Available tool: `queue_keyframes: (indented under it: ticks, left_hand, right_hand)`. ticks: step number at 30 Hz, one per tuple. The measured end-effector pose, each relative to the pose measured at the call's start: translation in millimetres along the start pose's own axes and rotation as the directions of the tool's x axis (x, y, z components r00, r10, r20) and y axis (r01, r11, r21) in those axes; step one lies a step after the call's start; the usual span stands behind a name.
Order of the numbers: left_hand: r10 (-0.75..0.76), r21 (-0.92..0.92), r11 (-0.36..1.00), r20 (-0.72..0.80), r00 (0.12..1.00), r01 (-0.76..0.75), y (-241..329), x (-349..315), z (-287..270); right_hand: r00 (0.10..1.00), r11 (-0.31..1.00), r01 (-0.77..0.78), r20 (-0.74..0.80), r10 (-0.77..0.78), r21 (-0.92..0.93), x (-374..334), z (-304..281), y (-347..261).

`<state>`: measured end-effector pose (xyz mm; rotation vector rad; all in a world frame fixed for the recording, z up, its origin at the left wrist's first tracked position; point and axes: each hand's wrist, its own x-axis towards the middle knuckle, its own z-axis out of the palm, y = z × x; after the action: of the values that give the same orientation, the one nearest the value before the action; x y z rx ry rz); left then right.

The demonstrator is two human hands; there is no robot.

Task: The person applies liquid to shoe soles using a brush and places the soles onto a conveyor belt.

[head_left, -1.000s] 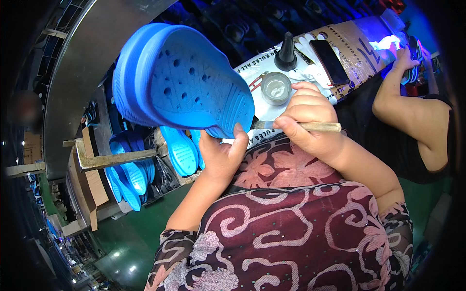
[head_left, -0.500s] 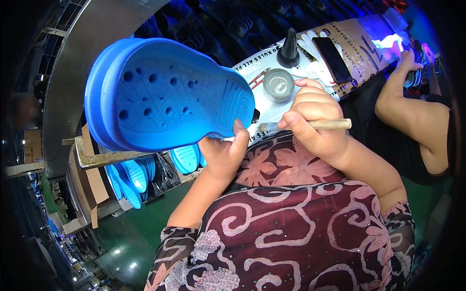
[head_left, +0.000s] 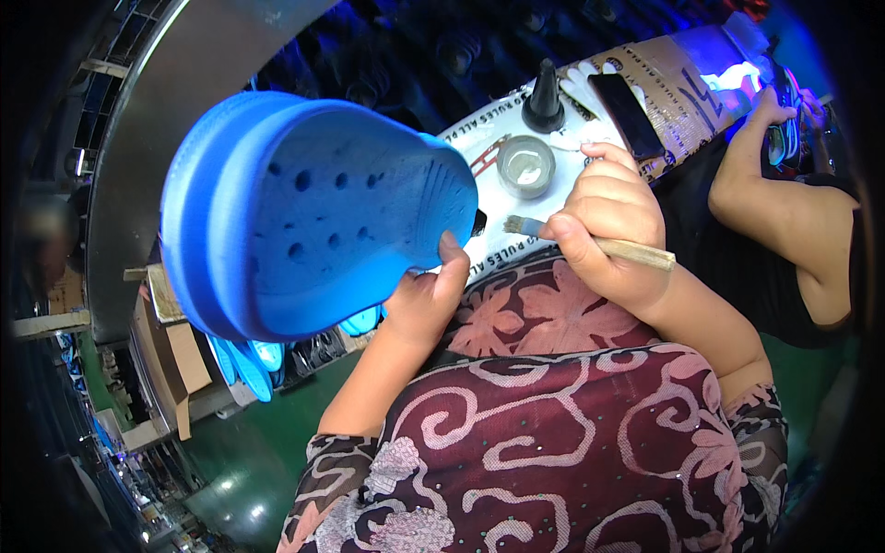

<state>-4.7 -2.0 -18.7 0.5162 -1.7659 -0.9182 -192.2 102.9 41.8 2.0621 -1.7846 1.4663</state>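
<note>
A large blue foam shoe sole (head_left: 341,217) with rows of small holes is held up at the left by my left hand (head_left: 429,290), its thumb resting on the near edge. In my right hand (head_left: 608,212) is a paintbrush (head_left: 641,253) with a wooden handle, its stubby bristles pointing left, a little apart from the sole. Just beyond the bristles stands a small clear cup (head_left: 526,167) with a pale substance inside. A dark cone-tipped bottle (head_left: 545,97) is upright behind the cup.
Red-handled pliers (head_left: 489,155), a phone (head_left: 627,115) and white gloves (head_left: 583,83) lie on the printed sheet and cardboard. Another person's arm (head_left: 765,203) is at the right. A metal belt edge (head_left: 175,120) curves at the left, with blue soles (head_left: 244,364) below.
My left hand has tilted the sole, showing more of its thick left side wall. The brush has moved slightly right, away from the sole.
</note>
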Motion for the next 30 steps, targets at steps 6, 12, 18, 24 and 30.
queue_keyframes:
  ticks: [6, 12, 18, 24, 30]
  left_hand:
    - [-0.283, -0.13, 0.949, 0.053, 0.958, 0.288, 51, 50, -20]
    - [-0.339, -0.19, 0.398, 0.879, 0.336, 0.898, 108, 103, -2]
    - [0.049, -0.237, 0.487, 0.968, 0.245, 0.841, 132, 255, 218]
    - [-0.159, -0.655, 0.132, 0.727, 0.668, 0.744, 188, 327, 340]
    - [-0.027, -0.47, 0.604, 0.796, 0.605, 0.644, 98, 217, 237]
  right_hand:
    - [0.977, 0.989, -0.137, -0.156, 0.143, 0.048, -16, -27, 24]
    - [0.942, 0.977, -0.198, -0.261, 0.211, 0.075, -53, -50, 45]
    - [0.847, 0.917, -0.396, -0.364, 0.389, 0.058, -77, -91, 66]
    - [0.801, 0.886, -0.452, -0.389, 0.455, 0.105, -96, -99, 87]
    - [0.789, 0.862, -0.47, -0.348, 0.506, 0.188, -103, -94, 104]
